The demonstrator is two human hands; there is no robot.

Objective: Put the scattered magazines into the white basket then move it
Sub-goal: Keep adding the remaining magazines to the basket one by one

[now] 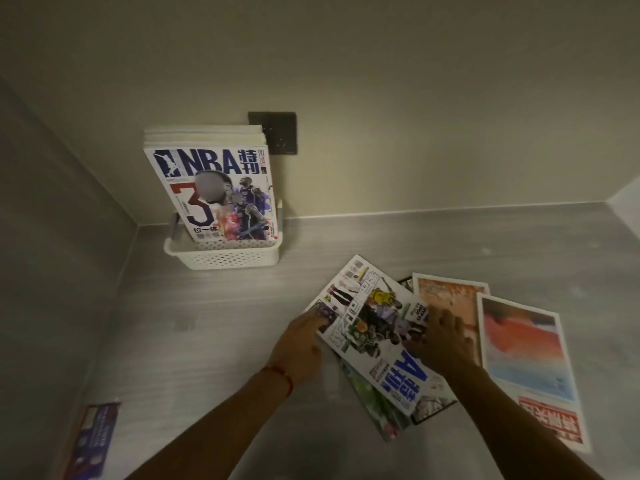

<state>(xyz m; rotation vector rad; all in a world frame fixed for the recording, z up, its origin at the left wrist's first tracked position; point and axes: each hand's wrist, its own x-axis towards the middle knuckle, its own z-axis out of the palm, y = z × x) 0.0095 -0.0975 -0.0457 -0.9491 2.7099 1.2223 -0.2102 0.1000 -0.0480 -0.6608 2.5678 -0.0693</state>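
Note:
A white perforated basket (221, 256) stands in the back left corner of the grey counter. Several magazines stand upright in it, an NBA magazine (214, 188) in front. Loose magazines lie spread at the right. On top is a basketball magazine (374, 327), lying upside down to me. My left hand (301, 344) touches its left edge with straight fingers. My right hand (440, 337) lies flat on its right side. Beside it are an orange-covered magazine (450, 292) and a red and blue one (530, 355). A green magazine (374, 407) sticks out from underneath.
A dark wall socket plate (280, 133) sits behind the basket. A purple leaflet (93, 438) lies at the counter's front left edge. Walls close the counter at the left and the back. A lighter surface (627, 199) shows at the far right.

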